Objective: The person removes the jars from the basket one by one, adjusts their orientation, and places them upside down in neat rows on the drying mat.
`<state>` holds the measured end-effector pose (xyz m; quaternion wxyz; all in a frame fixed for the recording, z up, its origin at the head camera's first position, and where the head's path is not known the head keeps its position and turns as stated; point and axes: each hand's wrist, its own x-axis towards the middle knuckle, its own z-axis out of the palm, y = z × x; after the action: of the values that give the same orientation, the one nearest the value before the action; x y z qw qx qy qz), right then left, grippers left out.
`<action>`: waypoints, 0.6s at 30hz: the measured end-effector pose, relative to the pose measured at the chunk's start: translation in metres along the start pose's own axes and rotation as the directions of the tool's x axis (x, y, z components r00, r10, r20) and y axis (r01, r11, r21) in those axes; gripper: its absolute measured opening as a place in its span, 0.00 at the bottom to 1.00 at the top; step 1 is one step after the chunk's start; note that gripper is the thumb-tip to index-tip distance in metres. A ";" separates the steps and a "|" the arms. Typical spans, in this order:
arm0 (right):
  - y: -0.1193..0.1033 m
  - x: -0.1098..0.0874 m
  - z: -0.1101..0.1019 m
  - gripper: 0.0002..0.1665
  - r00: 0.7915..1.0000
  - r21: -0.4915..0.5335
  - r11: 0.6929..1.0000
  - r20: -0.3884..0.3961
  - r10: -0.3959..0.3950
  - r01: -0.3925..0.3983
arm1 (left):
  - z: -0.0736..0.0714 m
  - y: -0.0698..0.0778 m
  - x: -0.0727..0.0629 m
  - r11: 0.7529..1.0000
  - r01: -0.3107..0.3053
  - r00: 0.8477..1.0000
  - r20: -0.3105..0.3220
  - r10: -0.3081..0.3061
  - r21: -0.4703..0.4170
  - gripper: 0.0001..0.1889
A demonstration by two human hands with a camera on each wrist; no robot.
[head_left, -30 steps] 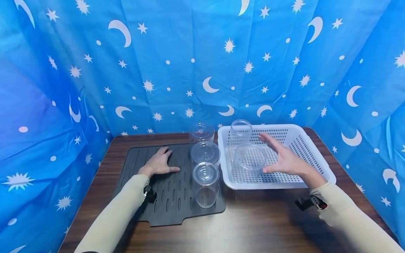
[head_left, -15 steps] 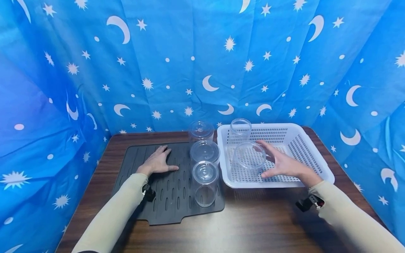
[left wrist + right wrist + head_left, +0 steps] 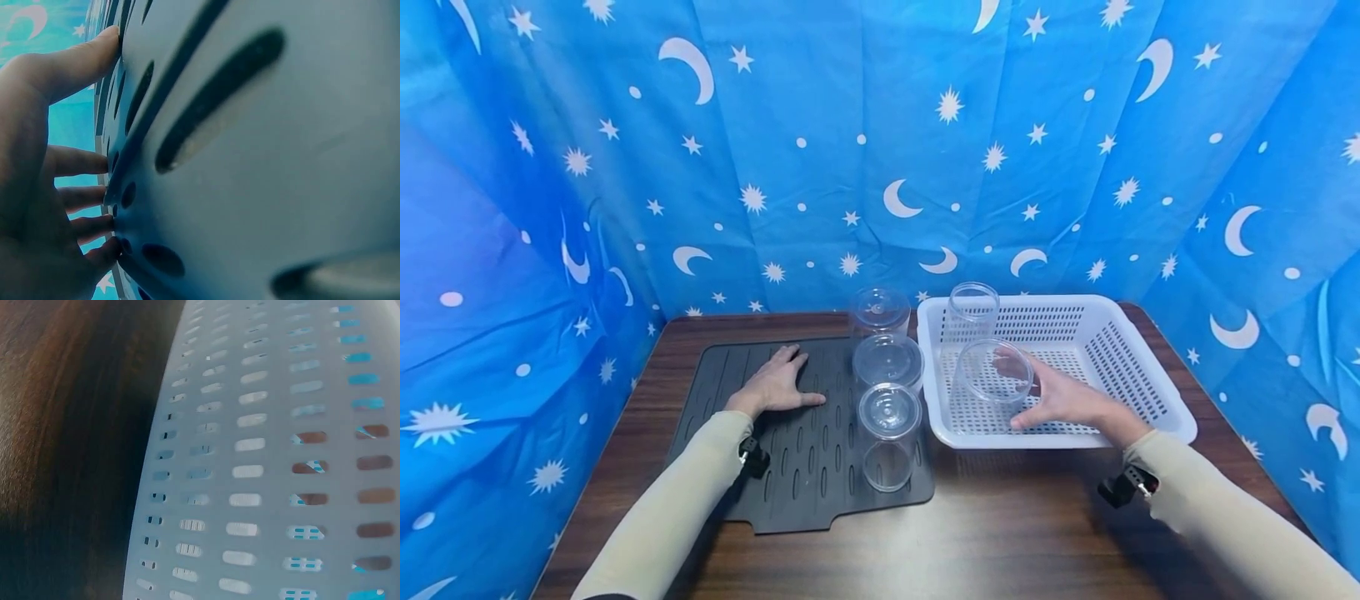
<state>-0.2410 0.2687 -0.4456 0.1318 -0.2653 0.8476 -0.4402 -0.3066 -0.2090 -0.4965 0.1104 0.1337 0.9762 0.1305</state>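
In the head view my left hand [image 3: 773,383] rests with spread fingers on the dark grey drying mat [image 3: 790,500]. The left wrist view shows its fingertips right at the mat's slotted surface. Three clear plastic jars stand in a column along the mat's right side, closed ends up: a near jar [image 3: 889,437], a middle jar [image 3: 887,358] and a far jar [image 3: 880,308]. My right hand [image 3: 1063,396] reaches into the white basket [image 3: 1052,442], thumb and fingers spread around the right side of a clear jar [image 3: 985,375]. Its fingers show through that jar's wall.
Another clear jar [image 3: 973,308] stands in the basket's back left corner. The slotted basket wall [image 3: 269,481] fills most of the right wrist view, hiding the right hand. A brown wooden table [image 3: 985,533] lies beneath, with a blue star-patterned curtain [image 3: 820,108] behind and beside it.
My right hand has moved left and slightly down, its fingers passing behind the nearer jar in the basket. The left hand and the jars have stayed in place.
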 end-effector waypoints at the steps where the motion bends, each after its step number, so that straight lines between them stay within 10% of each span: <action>1: 0.000 0.000 0.001 0.65 1.000 0.005 1.000 -0.001 -0.003 0.003 | 0.000 0.000 -0.001 1.000 -0.001 1.000 0.000 0.001 0.000 0.54; 18: -0.005 -0.002 -0.001 0.57 0.994 -0.038 0.999 -0.102 0.026 -0.030 | 0.002 -0.002 0.001 1.000 -0.010 1.000 0.002 0.010 -0.012 0.55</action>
<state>-0.2382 0.2676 -0.4410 0.0892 -0.2332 0.8654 -0.4344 -0.3071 -0.2104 -0.4990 0.1117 0.1381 0.9746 0.1366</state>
